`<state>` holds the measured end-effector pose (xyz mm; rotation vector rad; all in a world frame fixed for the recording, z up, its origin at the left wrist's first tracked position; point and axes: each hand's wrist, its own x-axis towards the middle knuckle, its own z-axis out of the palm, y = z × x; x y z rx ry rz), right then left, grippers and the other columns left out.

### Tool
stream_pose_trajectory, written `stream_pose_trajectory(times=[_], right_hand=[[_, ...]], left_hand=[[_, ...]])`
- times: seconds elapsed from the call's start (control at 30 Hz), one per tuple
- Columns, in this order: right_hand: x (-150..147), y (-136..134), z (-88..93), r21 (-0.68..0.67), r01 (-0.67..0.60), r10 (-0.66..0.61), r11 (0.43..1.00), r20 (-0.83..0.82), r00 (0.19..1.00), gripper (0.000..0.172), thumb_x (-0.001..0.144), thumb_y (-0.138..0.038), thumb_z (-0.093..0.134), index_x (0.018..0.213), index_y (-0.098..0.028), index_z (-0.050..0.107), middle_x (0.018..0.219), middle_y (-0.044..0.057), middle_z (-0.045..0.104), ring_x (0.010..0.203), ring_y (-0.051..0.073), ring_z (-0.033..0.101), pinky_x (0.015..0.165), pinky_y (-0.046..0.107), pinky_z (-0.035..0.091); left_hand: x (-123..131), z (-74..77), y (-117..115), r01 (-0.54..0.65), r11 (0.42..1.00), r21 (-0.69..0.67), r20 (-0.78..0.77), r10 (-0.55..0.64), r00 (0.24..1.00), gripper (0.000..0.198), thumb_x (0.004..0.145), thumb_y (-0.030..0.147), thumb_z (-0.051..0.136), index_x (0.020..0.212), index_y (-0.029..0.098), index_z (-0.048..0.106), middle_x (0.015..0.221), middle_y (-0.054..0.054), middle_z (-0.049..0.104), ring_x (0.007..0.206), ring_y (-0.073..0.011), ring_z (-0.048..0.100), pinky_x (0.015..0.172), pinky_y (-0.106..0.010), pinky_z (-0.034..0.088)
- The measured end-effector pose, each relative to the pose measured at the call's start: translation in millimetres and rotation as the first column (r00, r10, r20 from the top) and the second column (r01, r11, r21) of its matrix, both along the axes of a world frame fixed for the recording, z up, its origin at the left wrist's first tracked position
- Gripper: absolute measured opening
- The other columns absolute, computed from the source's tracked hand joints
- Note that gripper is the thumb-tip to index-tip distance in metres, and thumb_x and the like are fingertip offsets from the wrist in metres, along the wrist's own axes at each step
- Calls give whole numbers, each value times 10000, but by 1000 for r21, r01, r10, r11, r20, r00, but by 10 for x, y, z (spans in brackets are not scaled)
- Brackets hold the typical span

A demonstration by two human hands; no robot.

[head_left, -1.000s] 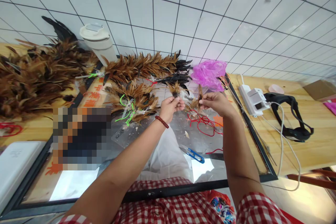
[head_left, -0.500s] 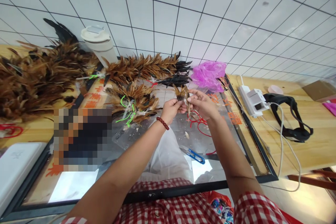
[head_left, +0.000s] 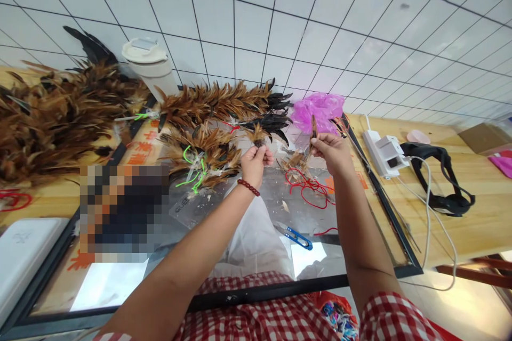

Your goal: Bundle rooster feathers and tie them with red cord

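Note:
My left hand [head_left: 255, 164] pinches a small tuft of brown feathers [head_left: 258, 136] by its lower end, tips pointing up. To the right, my right hand [head_left: 331, 152] grips a slim brown feather [head_left: 313, 129] upright between thumb and fingers. Between and below the hands lie loose brown feathers [head_left: 295, 162] and red cord [head_left: 308, 187]. Left of my left hand is a feather bundle [head_left: 218, 152] with bright green ties [head_left: 196, 168]. Behind it a long feather duster-like piece [head_left: 216, 104] lies along the wall, with black feathers [head_left: 270, 123] in front of it.
A large feather heap [head_left: 60, 117] and a white lidded cup [head_left: 150, 66] stand at the left. Blue thread snips [head_left: 298, 237] lie on the glass near me. A purple plastic bag [head_left: 318, 109], a power strip [head_left: 378, 152] and a black strapped headset [head_left: 436, 181] are at right.
My hands have come apart. The right has moved to the right with the slim feather, and the left has shifted slightly left with the tuft. Loose feathers under them now show.

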<state>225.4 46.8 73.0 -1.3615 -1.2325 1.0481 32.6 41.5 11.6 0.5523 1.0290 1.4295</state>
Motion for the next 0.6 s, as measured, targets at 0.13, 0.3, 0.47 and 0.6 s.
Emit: stream_pose_trajectory(times=[0.13, 0.3, 0.47, 0.6], right_hand=[[-79, 23, -107, 3, -85, 85, 996, 73, 994, 294, 634, -433, 738, 730, -188, 607, 533, -34, 555, 470, 97, 483, 487, 234, 388], [-117, 299, -3, 108, -222, 180, 969, 302, 936, 221, 732, -389, 648, 746, -180, 576, 618, -34, 548, 551, 98, 482, 540, 233, 377], [-510, 706, 130, -6, -524, 352, 852, 748, 563, 178, 782, -256, 575, 930, -172, 628, 747, 4, 633, 678, 143, 552, 631, 255, 409], [-947, 890, 32, -41, -596, 174, 802, 971, 167, 388, 806, -184, 561, 1191, -208, 597, 959, 68, 693, 826, 200, 607, 702, 288, 401]], left_hand=[[17, -34, -66, 10, 988, 153, -181, 18, 983, 168, 798, 285, 595, 693, 155, 589, 580, 18, 596, 469, -68, 525, 476, -187, 413], [40, -57, -235, 309, 863, 400, -515, -67, 854, 141, 806, 196, 555, 684, 190, 626, 683, -8, 634, 548, -97, 552, 617, -233, 464], [30, -44, -270, 338, 837, 429, -601, -15, 799, 150, 807, 162, 537, 703, 211, 633, 657, -11, 624, 597, -132, 559, 731, -275, 471], [18, -10, -262, 353, 829, 434, -613, -16, 790, 188, 803, 140, 505, 664, 212, 610, 620, -10, 597, 595, -141, 554, 703, -277, 469]])
